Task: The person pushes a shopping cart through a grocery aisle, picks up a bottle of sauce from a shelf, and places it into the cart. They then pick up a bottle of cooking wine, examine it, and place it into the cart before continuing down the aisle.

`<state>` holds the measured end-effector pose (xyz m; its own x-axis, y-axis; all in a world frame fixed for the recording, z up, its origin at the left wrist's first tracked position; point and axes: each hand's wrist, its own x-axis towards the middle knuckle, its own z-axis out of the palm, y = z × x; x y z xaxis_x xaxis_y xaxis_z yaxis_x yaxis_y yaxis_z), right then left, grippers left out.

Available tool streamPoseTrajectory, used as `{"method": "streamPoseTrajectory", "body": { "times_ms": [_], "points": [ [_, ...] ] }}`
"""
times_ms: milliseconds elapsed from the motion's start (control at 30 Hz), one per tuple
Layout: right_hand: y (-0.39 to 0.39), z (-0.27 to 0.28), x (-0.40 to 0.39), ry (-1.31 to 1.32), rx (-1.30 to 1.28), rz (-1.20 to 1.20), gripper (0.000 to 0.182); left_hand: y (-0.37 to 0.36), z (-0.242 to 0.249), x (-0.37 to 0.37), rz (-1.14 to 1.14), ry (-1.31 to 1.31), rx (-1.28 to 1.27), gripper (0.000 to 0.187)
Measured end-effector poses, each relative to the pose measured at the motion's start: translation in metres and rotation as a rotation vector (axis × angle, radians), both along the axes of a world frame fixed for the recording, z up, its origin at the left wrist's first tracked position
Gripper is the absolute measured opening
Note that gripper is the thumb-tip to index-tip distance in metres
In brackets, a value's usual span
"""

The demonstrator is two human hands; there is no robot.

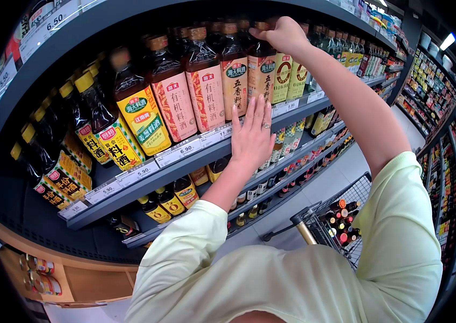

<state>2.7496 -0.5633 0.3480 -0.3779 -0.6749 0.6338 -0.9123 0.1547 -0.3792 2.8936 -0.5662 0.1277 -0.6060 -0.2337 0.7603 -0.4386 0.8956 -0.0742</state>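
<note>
My right hand (284,36) is closed at the brown cap of a dark cooking wine bottle with a tan label (262,65), which stands upright on the shelf. My left hand (253,132) lies flat with fingers stretched out, a ring on one of them. Its fingertips reach the lower labels of the tan-label bottles, and the palm is over the shelf's price strip. To the left stands another tan-label bottle (233,67), then bottles with pink labels (205,97). Green-label bottles (288,78) stand to the right, partly behind my right forearm.
A yellow-and-green-label bottle (143,118) and yellow-capped bottles (115,134) fill the shelf's left part. Price tags line the shelf edge (185,152). Lower shelves hold more bottles (171,202). A cart (322,207) with several bottles stands in the aisle at right.
</note>
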Motion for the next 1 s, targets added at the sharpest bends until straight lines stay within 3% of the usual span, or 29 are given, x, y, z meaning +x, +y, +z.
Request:
{"method": "streamPoseTrajectory", "body": {
  "times_ms": [233, 333, 400, 733, 800, 867, 933, 967, 1000],
  "points": [
    [-0.005, -0.002, -0.007, 0.047, 0.005, 0.002, 0.061, 0.000, 0.000, 0.000, 0.027, -0.023, -0.027, 0.081],
    [-0.002, -0.004, 0.000, 0.112, -0.041, 0.003, 0.054, 0.001, 0.000, 0.000, 0.040, -0.043, -0.035, 0.079],
    [0.004, 0.000, 0.009, 0.001, -0.091, 0.044, 0.037, 0.002, 0.000, -0.001, 0.040, -0.060, -0.038, 0.078],
    [0.012, 0.000, 0.005, -0.004, -0.016, 0.033, 0.044, 0.008, 0.003, -0.004, 0.071, -0.061, -0.051, 0.075],
    [0.025, -0.011, -0.001, -0.068, -0.226, 0.118, 0.052, 0.012, 0.001, -0.003, 0.051, -0.049, -0.039, 0.073],
    [0.052, -0.028, -0.007, -0.061, -0.270, 0.131, 0.058, 0.018, -0.004, -0.002, -0.081, 0.007, -0.063, 0.068],
    [0.087, -0.059, -0.028, -0.014, -0.189, 0.260, 0.037, 0.037, -0.018, 0.002, -0.230, 0.007, -0.028, 0.056],
    [0.118, -0.077, -0.010, -0.065, -0.241, 0.244, 0.033, 0.048, -0.029, 0.005, -0.338, -0.033, 0.007, 0.052],
    [0.150, -0.094, -0.012, -0.105, -0.081, 0.136, 0.036, 0.058, -0.043, 0.008, -0.447, -0.073, 0.042, 0.048]
  ]
}}
